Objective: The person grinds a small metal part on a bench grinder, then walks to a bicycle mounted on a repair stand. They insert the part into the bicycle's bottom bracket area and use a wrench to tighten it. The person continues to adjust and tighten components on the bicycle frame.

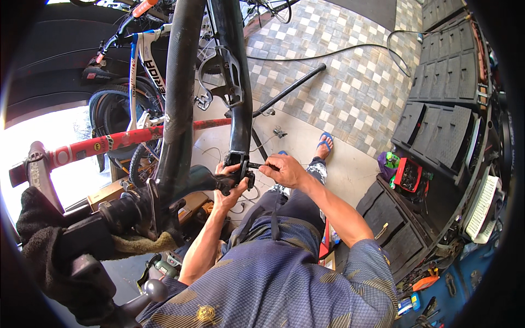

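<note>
A black bicycle frame hangs in front of me, held by the clamp of a repair stand at the left. My left hand is closed around a small black linkage at the lower end of a thick frame tube. Its fingers are partly hidden behind the part. From the right, my right hand pinches a thin dark rod-like tool, which looks like a hex key. The tool's far end meets the linkage. A bottle cage is fixed on the tube above.
A red bar crosses behind the frame at the left. Other bicycles stand beyond it. Black storage bins line the right side, with a red tray near them. A black cable lies across the tiled floor.
</note>
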A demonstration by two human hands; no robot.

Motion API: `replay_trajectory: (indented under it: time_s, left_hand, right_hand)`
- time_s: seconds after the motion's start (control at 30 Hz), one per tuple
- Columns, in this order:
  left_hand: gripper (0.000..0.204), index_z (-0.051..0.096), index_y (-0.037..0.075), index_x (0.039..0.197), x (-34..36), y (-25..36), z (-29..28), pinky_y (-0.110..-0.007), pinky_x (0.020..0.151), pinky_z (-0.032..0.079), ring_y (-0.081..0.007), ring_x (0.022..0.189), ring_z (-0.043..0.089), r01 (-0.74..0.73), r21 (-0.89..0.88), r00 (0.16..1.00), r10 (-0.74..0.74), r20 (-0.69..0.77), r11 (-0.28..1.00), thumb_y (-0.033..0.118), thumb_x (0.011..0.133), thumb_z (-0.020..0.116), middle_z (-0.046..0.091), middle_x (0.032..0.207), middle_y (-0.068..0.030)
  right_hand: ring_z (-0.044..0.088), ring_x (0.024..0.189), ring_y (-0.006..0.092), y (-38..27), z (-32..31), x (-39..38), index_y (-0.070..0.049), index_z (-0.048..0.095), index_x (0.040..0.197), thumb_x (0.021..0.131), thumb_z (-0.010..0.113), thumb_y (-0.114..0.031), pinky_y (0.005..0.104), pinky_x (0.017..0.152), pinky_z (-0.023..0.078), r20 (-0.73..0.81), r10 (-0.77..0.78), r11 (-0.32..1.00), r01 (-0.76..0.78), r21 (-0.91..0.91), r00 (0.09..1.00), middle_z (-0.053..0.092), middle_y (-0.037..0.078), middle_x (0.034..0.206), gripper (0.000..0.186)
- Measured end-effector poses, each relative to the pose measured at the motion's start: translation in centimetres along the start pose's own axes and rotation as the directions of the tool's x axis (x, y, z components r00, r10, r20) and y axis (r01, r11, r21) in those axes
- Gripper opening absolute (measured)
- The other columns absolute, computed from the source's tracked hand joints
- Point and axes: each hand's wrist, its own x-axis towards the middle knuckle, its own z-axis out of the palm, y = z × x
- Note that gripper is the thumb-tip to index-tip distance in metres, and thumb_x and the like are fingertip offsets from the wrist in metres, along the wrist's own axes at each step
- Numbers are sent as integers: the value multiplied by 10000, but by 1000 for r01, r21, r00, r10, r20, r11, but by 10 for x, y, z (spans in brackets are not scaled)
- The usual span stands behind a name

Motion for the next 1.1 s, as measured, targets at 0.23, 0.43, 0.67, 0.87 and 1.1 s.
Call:
replay_trajectory:
  time_s: [0.23, 0.43, 0.67, 0.87, 1.1]
  left_hand:
    - [471, 702, 46, 1202, -1, 0, 1, -482, 1037, 469, -346, 1171, 588, 11, -25, 1000, -12, -12, 1000, 196, 776, 836, 593, 1233, -185]
    - [518, 722, 66, 1207, -1, -14, -8, -515, 1055, 458, -403, 1214, 579, 68, 14, 997, -68, -25, 998, 230, 737, 861, 585, 1274, -243]
    - [475, 691, 31, 1189, 2, -6, -8, -469, 1015, 463, -355, 1105, 592, 28, 92, 1000, -29, 9, 995, 191, 764, 829, 568, 1215, -195]
    - [497, 669, 49, 1215, 1, 1, -11, -458, 1015, 463, -338, 1118, 584, 61, 76, 998, -63, 17, 995, 202, 767, 819, 573, 1195, -179]
    - [524, 653, 60, 1277, -4, 10, -14, -442, 1139, 372, -316, 1281, 516, 163, 57, 986, -165, 35, 985, 273, 832, 827, 548, 1322, -161]
  right_hand:
    - [651, 761, 343, 5, 10, -8, -37, 692, 885, 1011, 652, -440, 446, 689, 500, -39, 8, 991, -13, -136, 999, 666, 142, 833, 425]
    - [671, 710, 216, 88, -78, -42, -45, 704, 815, 973, 692, -162, 383, 672, 537, -527, 177, 929, -318, -189, 831, 710, 103, 792, 197]
    - [484, 588, 41, 111, -144, -166, -93, 651, 840, 1085, 575, -468, 237, 543, 402, -413, 527, 841, -384, 381, 743, 560, -47, 664, 455]
    - [579, 728, 138, 70, -83, -146, 6, 696, 924, 1039, 667, -355, 331, 679, 487, -296, 458, 887, -408, 217, 838, 646, 76, 772, 379]
    - [541, 734, 86, 71, -62, -153, -3, 687, 1022, 1003, 736, -387, 285, 671, 467, -197, 503, 829, -404, 387, 842, 650, 9, 827, 388]
